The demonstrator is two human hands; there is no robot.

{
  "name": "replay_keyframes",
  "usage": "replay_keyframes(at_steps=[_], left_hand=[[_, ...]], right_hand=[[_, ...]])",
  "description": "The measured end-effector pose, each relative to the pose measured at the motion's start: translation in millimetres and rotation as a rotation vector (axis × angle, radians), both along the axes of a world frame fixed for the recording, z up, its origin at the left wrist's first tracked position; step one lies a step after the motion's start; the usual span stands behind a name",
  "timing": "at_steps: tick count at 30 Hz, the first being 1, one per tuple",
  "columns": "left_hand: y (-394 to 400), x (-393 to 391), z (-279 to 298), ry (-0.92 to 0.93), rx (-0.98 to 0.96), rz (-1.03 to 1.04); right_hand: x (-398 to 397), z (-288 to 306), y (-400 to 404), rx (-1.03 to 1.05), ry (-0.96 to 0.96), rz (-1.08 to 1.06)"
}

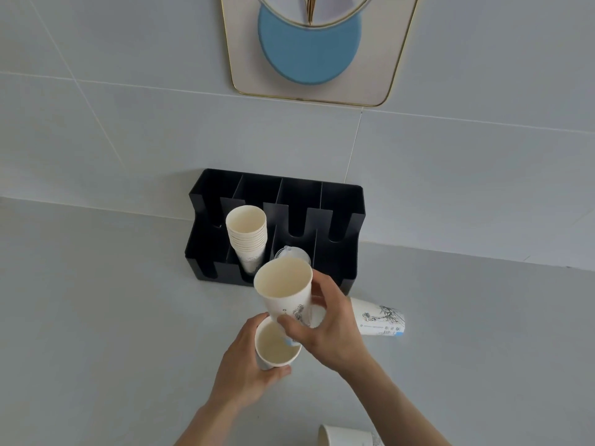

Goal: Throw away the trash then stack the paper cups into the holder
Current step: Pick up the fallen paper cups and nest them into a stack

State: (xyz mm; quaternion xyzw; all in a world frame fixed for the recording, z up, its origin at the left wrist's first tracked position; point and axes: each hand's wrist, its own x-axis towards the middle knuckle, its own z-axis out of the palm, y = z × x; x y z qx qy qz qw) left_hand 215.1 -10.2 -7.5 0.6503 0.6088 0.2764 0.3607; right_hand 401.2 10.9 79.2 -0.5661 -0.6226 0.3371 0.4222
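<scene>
Left hand (248, 365): fingers clamped on an upright paper cup (277, 349), mouth up to receive. Right hand (331, 329): fingers clamped on a tilted printed cup (285, 291), its base entering for nesting, just before the black holder (341, 226).

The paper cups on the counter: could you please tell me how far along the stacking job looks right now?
Partly done. A stack of cups already leans in the black holder. In hand: the right hand is lowering a tall cup into the cup held by the left hand. Left: one cup lying on its side, another at the bottom edge, then moving the nested ones to the holder. No trash is visible.
</scene>
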Motion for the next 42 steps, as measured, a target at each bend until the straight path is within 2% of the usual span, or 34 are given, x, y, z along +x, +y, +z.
replay_keyframes(at_steps=[9,17,22,29,35,38,42], left_hand=[[3,2,2,-0.011,-0.015,0.024],[3,-2,6,-0.050,0.000,0.016],[4,-5,8,-0.043,-0.008,-0.011],[4,-5,4,-0.044,0.013,-0.032],[5,-7,2,-0.050,0.065,-0.061],[5,-9,-1,-0.067,0.050,-0.066],[6,-10,-2,-0.070,0.053,-0.091]], right_hand=[[-11,-29,-14,-0.081,-0.026,0.080],[-3,-53,-17,-0.162,-0.169,0.147],[-1,-55,-16,-0.125,-0.256,0.197],[0,-55,-19,-0.125,-0.340,0.191],[33,-53,-41,-0.140,-0.382,0.039],[54,-59,-63,-0.224,-0.510,0.056],[66,-72,-86,-0.309,-0.722,0.188]])
